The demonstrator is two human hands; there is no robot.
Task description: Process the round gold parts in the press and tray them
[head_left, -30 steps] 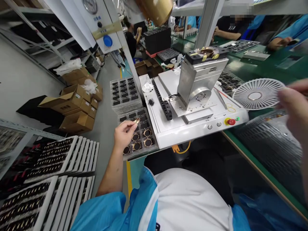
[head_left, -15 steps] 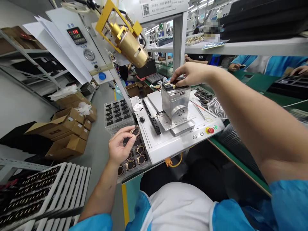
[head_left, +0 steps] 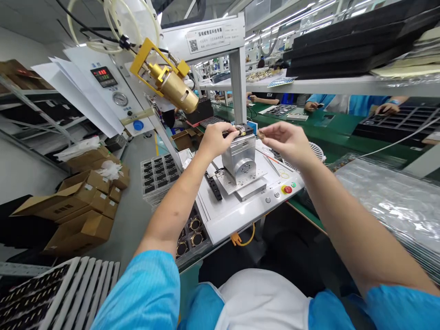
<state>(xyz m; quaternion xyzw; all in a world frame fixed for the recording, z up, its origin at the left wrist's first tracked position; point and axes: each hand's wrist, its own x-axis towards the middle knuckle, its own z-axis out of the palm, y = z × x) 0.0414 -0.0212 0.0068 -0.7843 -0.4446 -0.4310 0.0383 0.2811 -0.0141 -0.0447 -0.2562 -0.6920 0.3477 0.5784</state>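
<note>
My left hand [head_left: 217, 140] is at the top of the metal fixture block [head_left: 239, 156], fingertips pinched at the black seat [head_left: 246, 129]. The gold watch-case ring it carried is mostly hidden by the fingers. Just right of the block, my right hand [head_left: 287, 141] is raised with thumb and fingers closed on a small brownish-gold part [head_left: 261, 134], too small to make out fully. Under my left forearm, round gold-rimmed watch cases [head_left: 197, 239] sit in a clear tray. The brass press head [head_left: 177, 89] hangs above and left of the block.
Buttons and a red emergency stop [head_left: 286, 189] line the machine's front edge. A strip of black parts [head_left: 213, 187] lies left of the fixture, tweezers [head_left: 271, 165] to its right. Stacked trays [head_left: 158, 176] stand left, clear plastic trays [head_left: 388, 188] right. Co-workers' hands [head_left: 387, 108] show across the bench.
My left hand has moved from above the watch-case tray up to the fixture's top. My right hand has left the seat, moving right with a small part. The view has shifted.
</note>
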